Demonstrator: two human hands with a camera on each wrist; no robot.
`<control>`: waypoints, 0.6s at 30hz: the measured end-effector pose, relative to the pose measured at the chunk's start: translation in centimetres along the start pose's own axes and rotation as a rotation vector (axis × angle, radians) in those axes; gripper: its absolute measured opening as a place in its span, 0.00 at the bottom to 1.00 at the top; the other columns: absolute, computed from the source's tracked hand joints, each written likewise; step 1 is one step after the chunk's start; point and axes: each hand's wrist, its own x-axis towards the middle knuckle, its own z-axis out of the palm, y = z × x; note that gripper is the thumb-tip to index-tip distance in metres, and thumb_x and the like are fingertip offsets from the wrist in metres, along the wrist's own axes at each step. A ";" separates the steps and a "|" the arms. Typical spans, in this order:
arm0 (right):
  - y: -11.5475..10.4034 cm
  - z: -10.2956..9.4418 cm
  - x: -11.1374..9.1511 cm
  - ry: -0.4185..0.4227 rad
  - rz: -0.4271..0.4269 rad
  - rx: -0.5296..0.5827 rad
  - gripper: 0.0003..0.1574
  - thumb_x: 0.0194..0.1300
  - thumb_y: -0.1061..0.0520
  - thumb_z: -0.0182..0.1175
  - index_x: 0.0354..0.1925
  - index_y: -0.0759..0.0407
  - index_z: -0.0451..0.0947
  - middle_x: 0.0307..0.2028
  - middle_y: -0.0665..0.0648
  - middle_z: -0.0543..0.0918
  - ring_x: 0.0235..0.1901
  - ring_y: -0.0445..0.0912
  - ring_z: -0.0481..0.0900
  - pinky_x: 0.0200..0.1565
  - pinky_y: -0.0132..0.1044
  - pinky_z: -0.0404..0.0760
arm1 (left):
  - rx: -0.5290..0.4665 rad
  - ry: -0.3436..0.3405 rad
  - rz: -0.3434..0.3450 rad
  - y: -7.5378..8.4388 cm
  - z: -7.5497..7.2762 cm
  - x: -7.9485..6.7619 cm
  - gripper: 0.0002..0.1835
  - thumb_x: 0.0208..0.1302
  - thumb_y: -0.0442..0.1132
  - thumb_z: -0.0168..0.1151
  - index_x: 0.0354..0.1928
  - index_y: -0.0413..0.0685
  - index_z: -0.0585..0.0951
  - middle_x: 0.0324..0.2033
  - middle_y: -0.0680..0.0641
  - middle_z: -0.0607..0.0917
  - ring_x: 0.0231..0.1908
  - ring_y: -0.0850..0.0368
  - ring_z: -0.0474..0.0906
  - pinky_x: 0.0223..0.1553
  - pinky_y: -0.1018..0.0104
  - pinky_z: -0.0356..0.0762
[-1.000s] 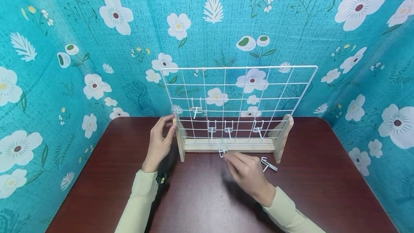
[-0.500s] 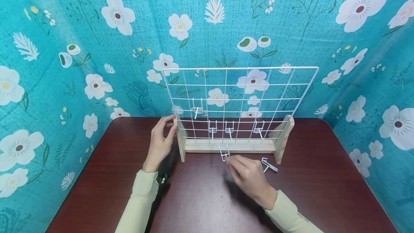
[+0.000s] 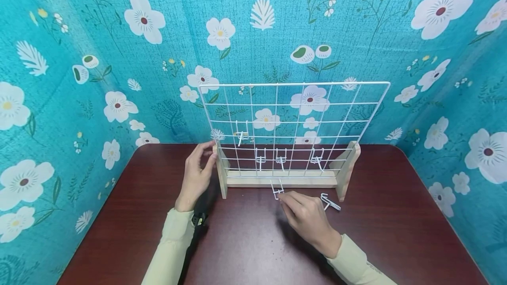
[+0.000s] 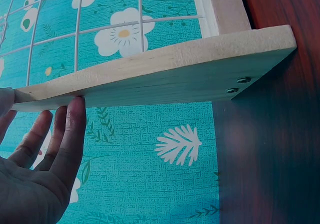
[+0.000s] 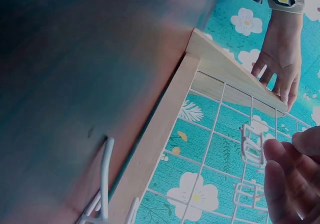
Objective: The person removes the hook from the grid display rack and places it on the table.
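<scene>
We've got a hook (image 3: 276, 194) pinched in our right grip (image 3: 308, 215), in front of the grid (image 3: 276, 121), left grip (image 3: 196, 173) holding the stand (image 3: 303, 182), four hooks (image 3: 281, 159) hung, another hook (image 3: 332, 203) on the table (image 3: 241, 241)

- A white wire hook (image 3: 278, 192), prongs up, was pinched in the right hand (image 3: 309, 218).
- Behind stood a wood-sided wire rack (image 3: 305, 182), upright, bearing four hooks (image 3: 281, 159), gripped by the left hand (image 3: 195, 179).

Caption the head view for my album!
Right hand pinches a hook near the grid; left hand holds its wooden side.
</scene>
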 end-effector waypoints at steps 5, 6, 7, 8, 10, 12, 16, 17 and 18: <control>0.1 -0.1 -0.3 -0.018 0.001 -0.017 0.15 0.76 0.57 0.55 0.40 0.60 0.88 0.32 0.51 0.91 0.28 0.43 0.90 0.26 0.36 0.86 | -0.009 -0.005 -0.002 0.0 0.0 0.0 0.15 0.73 0.27 0.61 0.58 0.28 0.80 0.49 0.33 0.85 0.44 0.47 0.85 0.34 0.62 0.90; 0.2 -0.1 -0.4 -0.024 0.002 -0.020 0.13 0.74 0.59 0.56 0.40 0.60 0.88 0.32 0.51 0.91 0.28 0.43 0.90 0.26 0.36 0.86 | -0.009 -0.005 -0.003 0.0 0.0 0.0 0.15 0.73 0.27 0.61 0.59 0.28 0.80 0.49 0.33 0.85 0.44 0.47 0.85 0.34 0.63 0.90; 0.3 -0.1 -0.4 -0.030 0.004 -0.023 0.11 0.72 0.60 0.58 0.40 0.60 0.87 0.32 0.51 0.91 0.28 0.43 0.89 0.26 0.36 0.86 | -0.011 -0.005 -0.003 0.0 0.0 0.0 0.15 0.73 0.27 0.61 0.58 0.28 0.80 0.49 0.33 0.85 0.45 0.47 0.85 0.34 0.61 0.90; 0.4 -0.1 -0.5 -0.035 0.005 -0.024 0.09 0.69 0.62 0.59 0.40 0.60 0.87 0.32 0.50 0.91 0.27 0.43 0.89 0.25 0.36 0.85 | -0.010 -0.005 -0.002 0.0 0.0 0.0 0.15 0.73 0.27 0.61 0.58 0.28 0.80 0.49 0.33 0.85 0.45 0.47 0.85 0.34 0.59 0.90; 0.5 -0.2 -0.6 -0.044 0.007 -0.026 0.08 0.63 0.64 0.62 0.39 0.60 0.87 0.31 0.50 0.91 0.26 0.43 0.89 0.24 0.36 0.85 | -0.010 -0.002 0.001 0.0 0.0 0.0 0.15 0.73 0.27 0.61 0.58 0.29 0.80 0.50 0.33 0.85 0.45 0.48 0.85 0.34 0.52 0.90; 0.6 -0.1 -0.7 -0.055 0.012 -0.030 0.09 0.59 0.66 0.63 0.38 0.60 0.87 0.31 0.50 0.90 0.26 0.43 0.88 0.24 0.36 0.84 | -0.006 0.001 0.002 0.0 0.0 0.0 0.15 0.72 0.27 0.61 0.58 0.30 0.80 0.49 0.33 0.86 0.44 0.50 0.85 0.34 0.47 0.89; 0.7 -0.1 -1.0 -0.078 0.022 -0.025 0.09 0.57 0.67 0.65 0.37 0.59 0.87 0.31 0.50 0.90 0.25 0.42 0.88 0.23 0.36 0.83 | 0.003 0.010 0.000 0.0 0.1 -0.1 0.15 0.73 0.27 0.62 0.58 0.31 0.81 0.50 0.34 0.86 0.44 0.52 0.84 0.34 0.50 0.90; 0.7 -0.1 -1.0 -0.084 0.024 -0.022 0.09 0.57 0.68 0.65 0.37 0.59 0.87 0.31 0.50 0.90 0.25 0.42 0.88 0.23 0.36 0.83 | 0.005 0.010 0.001 0.0 0.1 -0.1 0.15 0.73 0.28 0.62 0.58 0.32 0.81 0.50 0.34 0.86 0.44 0.52 0.84 0.34 0.53 0.90; 0.7 -0.1 -1.1 -0.087 0.025 -0.020 0.09 0.57 0.68 0.65 0.37 0.59 0.86 0.30 0.50 0.90 0.25 0.42 0.88 0.23 0.36 0.83 | 0.005 0.011 0.001 0.0 0.1 -0.1 0.15 0.73 0.28 0.62 0.58 0.32 0.81 0.50 0.34 0.86 0.44 0.52 0.84 0.34 0.55 0.90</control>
